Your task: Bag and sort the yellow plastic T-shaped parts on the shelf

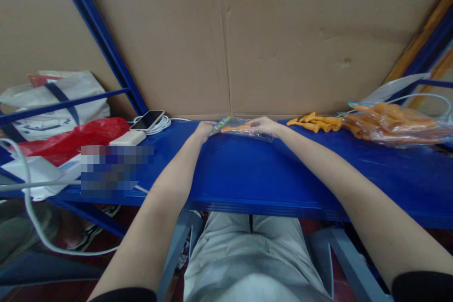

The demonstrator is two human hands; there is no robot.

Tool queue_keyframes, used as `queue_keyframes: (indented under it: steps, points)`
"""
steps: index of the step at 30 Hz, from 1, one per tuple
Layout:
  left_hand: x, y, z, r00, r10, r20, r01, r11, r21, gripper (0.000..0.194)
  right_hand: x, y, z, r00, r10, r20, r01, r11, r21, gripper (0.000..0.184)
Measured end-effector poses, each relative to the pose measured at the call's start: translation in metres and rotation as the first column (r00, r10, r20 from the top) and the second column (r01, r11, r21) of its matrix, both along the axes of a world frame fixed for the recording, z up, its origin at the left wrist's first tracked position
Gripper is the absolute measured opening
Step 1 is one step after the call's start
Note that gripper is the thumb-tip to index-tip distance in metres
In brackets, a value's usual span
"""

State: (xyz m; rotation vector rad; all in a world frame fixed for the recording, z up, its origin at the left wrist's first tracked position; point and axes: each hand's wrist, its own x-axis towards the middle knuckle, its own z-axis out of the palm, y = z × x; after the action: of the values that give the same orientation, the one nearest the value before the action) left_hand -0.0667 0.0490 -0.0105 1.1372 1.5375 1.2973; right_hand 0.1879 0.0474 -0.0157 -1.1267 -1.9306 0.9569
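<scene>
Near the back of the blue table, my left hand [205, 130] is closed on the green-printed end of a clear plastic bag [260, 138]. An orange plastic piece [236, 128] lies inside or against the bag; its exact kind is too small to tell. My right hand [264, 126] grips the bag's other end, close to the orange piece, with its fingertips partly hidden. To the right of my right hand, several loose orange plastic pieces [316, 122], horn-like in shape, lie in a small heap.
A large clear bag of orange pieces [392, 122] lies at the right. On the left are a phone [147, 120], a coiled white cable [161, 126], a white power block [128, 138], a red plastic bag [81, 134] and a tote bag [53, 104]. A cardboard wall [226, 37] stands behind.
</scene>
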Motion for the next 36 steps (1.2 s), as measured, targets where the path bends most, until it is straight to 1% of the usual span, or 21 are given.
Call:
queue_keyframes:
  steps: [2,3,5,7,9,12,14,16,20,23,26,28,31,34,36]
  points:
    - [0.003,-0.003,0.003,0.996,0.039,0.083,-0.038,0.999,-0.014,0.025,-0.002,0.005,0.001,0.995,-0.018,0.096,0.009,0.996,0.092,0.028]
    - [0.004,-0.004,0.004,0.993,0.054,0.106,-0.052,0.999,-0.015,0.025,-0.004,0.007,0.001,0.993,-0.025,0.119,0.01,0.992,0.123,0.028]
    - [0.006,-0.006,0.005,0.99,0.068,0.122,-0.067,0.998,-0.01,0.026,-0.009,0.007,0.0,0.994,-0.026,0.109,0.009,0.988,0.155,0.029]
    - [0.006,-0.008,0.006,0.99,0.069,0.124,-0.069,0.998,-0.009,0.028,-0.016,0.004,-0.001,0.999,-0.01,0.053,0.002,0.988,0.153,0.031]
    - [0.006,-0.009,0.007,0.989,0.063,0.133,-0.061,0.998,-0.021,0.031,-0.021,-0.001,-0.003,1.0,0.004,0.005,-0.005,0.993,0.116,0.033]
    - [0.005,-0.01,0.009,0.986,0.05,0.161,-0.043,0.998,-0.048,0.033,-0.026,-0.006,-0.006,1.0,-0.007,-0.005,0.008,0.998,0.06,0.035]
    - [0.005,-0.011,0.01,0.982,0.042,0.182,-0.031,0.998,-0.062,0.034,-0.028,-0.005,-0.007,1.0,-0.019,0.008,0.019,0.997,0.075,0.034]
    - [0.005,-0.012,0.011,0.977,0.034,0.208,-0.02,0.997,-0.073,0.034,-0.029,-0.003,-0.01,1.0,-0.001,0.019,-0.001,0.993,0.117,0.034]
    - [0.003,-0.013,0.012,0.97,0.047,0.24,-0.025,0.995,-0.094,0.035,-0.035,0.006,-0.023,0.999,0.041,-0.016,-0.037,0.984,0.174,0.041]
    - [0.004,-0.012,0.012,0.974,0.07,0.215,-0.052,0.994,-0.092,0.032,-0.04,0.011,-0.034,0.997,0.075,-0.026,-0.07,0.983,0.171,0.046]
    - [0.006,-0.011,0.012,0.982,0.093,0.164,-0.083,0.994,-0.063,0.027,-0.042,0.012,-0.041,0.997,0.061,-0.045,-0.054,0.988,0.142,0.047]
    - [0.007,-0.009,0.012,0.988,0.124,0.091,-0.122,0.992,-0.023,0.024,-0.04,0.009,-0.043,0.997,0.043,-0.058,-0.034,0.989,0.141,0.046]
    - [0.006,-0.007,0.009,0.985,0.172,-0.009,-0.171,0.985,0.038,0.023,-0.037,0.003,-0.041,0.997,0.055,-0.058,-0.046,0.989,0.141,0.044]
    - [0.002,-0.005,0.007,0.98,0.192,-0.047,-0.188,0.979,0.077,0.024,-0.036,0.0,-0.039,0.996,0.057,-0.07,-0.048,0.99,0.132,0.045]
    - [0.001,-0.004,0.005,0.97,0.204,-0.132,-0.189,0.975,0.118,0.025,-0.036,-0.001,-0.038,0.996,0.055,-0.073,-0.045,0.991,0.124,0.046]
